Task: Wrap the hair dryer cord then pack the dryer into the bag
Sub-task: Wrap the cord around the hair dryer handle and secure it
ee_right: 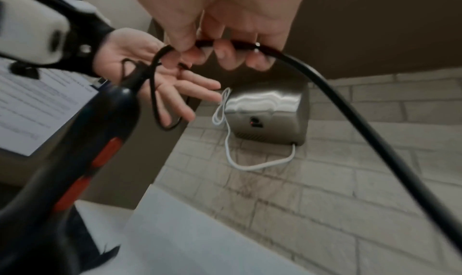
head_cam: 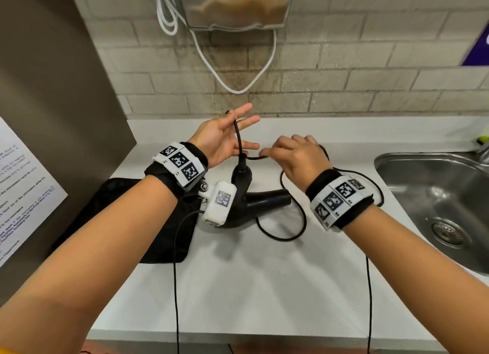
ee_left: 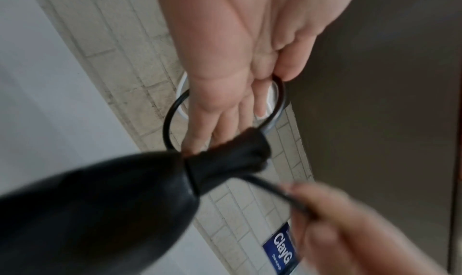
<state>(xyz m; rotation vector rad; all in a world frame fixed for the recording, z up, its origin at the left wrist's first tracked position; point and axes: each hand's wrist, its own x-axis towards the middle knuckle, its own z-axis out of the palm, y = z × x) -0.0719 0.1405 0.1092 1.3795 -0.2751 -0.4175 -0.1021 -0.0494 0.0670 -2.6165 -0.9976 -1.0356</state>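
Note:
The black hair dryer [head_cam: 254, 200] lies on the white counter [head_cam: 238, 287] with its handle [ee_left: 100, 210] tilted up between my hands. Its black cord [head_cam: 296, 221] runs from the handle end up across my left hand [head_cam: 225, 139]. That hand's fingers are straight and spread, and the cord forms a loop [ee_left: 170, 121] round them. My right hand [head_cam: 293, 155] pinches the cord [ee_right: 350, 111] close to the left fingers; the slack trails in loops on the counter. The black bag [head_cam: 148, 221] lies flat at the left, partly under my left forearm.
A steel sink [head_cam: 391, 160] sits at the right. A metal hand dryer [head_cam: 235, 4] with a white cable [head_cam: 238, 83] hangs on the tiled wall. A brown panel with a printed sheet [head_cam: 21, 194] stands at the left.

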